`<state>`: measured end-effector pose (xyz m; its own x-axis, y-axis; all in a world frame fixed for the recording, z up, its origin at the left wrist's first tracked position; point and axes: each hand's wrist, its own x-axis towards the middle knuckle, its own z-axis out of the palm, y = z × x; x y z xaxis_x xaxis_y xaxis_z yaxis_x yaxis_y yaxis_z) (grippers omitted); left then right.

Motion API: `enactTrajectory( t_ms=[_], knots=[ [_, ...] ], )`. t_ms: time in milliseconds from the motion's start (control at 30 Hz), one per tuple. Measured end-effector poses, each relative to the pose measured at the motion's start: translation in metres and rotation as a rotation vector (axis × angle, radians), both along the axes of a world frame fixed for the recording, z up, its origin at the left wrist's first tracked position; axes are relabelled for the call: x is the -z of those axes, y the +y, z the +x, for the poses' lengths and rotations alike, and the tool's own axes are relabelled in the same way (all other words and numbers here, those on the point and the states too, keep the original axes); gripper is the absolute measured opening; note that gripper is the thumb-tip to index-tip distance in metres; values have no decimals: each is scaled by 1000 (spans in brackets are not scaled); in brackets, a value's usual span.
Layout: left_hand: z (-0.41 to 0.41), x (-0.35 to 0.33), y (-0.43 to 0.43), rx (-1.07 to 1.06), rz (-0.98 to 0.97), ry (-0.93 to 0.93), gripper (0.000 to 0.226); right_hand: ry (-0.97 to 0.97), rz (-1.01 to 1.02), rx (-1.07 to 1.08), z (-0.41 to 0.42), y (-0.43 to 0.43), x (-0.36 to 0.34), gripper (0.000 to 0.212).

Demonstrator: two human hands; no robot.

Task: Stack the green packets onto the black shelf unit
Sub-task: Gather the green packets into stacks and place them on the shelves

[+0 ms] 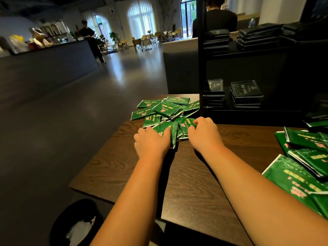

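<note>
A loose heap of green packets (pixel 166 109) lies at the far left end of the dark wooden table (pixel 191 171). My left hand (pixel 151 142) and my right hand (pixel 204 134) both reach into its near edge, fingers curled round several packets (pixel 174 129) bunched upright between them. The black shelf unit (pixel 201 68) stands just right of the heap. Stacks of packets (pixel 245 95) sit on its lower level and more stacks (pixel 257 35) on its upper level, all in shadow.
Another pile of green packets (pixel 305 162) lies at the table's right edge. A black bin with a white liner (pixel 78 226) stands on the floor below the table's left corner. People stand by a counter (pixel 49 55) and behind the shelf.
</note>
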<state>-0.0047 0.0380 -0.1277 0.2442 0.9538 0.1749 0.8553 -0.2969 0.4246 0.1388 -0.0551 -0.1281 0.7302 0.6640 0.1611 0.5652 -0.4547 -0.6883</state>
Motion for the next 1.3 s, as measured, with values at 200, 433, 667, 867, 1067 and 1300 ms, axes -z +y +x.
enactTrajectory(
  t_ms=[200,433,667,867,1067,1300],
  knots=[
    [7,6,0,139,-52,-116,71,-59,-137,-38,-3,6,-4,47],
    [3,7,1,275,-132,-409,76,97,34,-79,-10,6,-2,42],
    [8,4,-11,8,53,-16,77,289,139,2,-18,3,-11,49],
    [14,4,-18,56,11,-1,71,517,206,-55,-27,3,-12,33],
    [4,-1,-16,149,-106,-380,67,585,265,-108,-28,1,-17,60],
    [-6,-7,-12,290,-177,-893,67,610,491,-152,-26,-5,-19,82]
  ],
)
